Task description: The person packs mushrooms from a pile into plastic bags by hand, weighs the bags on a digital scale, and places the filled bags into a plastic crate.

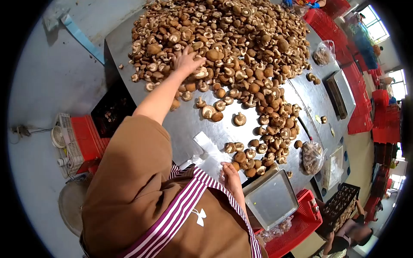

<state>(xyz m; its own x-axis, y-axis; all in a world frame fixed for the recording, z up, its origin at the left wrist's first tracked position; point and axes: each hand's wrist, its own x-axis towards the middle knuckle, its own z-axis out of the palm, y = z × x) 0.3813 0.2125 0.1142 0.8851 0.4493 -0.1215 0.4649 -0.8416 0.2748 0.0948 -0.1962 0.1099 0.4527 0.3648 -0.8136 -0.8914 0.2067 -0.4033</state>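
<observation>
A large heap of brown shiitake mushrooms (223,38) covers the far part of the metal table. My left hand (188,63) reaches onto the heap's near left side, fingers spread over the mushrooms and touching them; it is open, with no mushroom visibly gripped. Close to my body, my right hand (231,175) is closed on the edge of a clear plastic bag (211,160) lying on the table. Several loose mushrooms (240,119) lie between the two hands, and a line of them runs down right of the bag.
A metal tray (272,200) sits right of my right hand, above a red crate (303,210). Filled bags of mushrooms (313,157) stand at the table's right. A person carries a dark crate (342,206) at lower right. Blue-gloved hands (315,5) show at top.
</observation>
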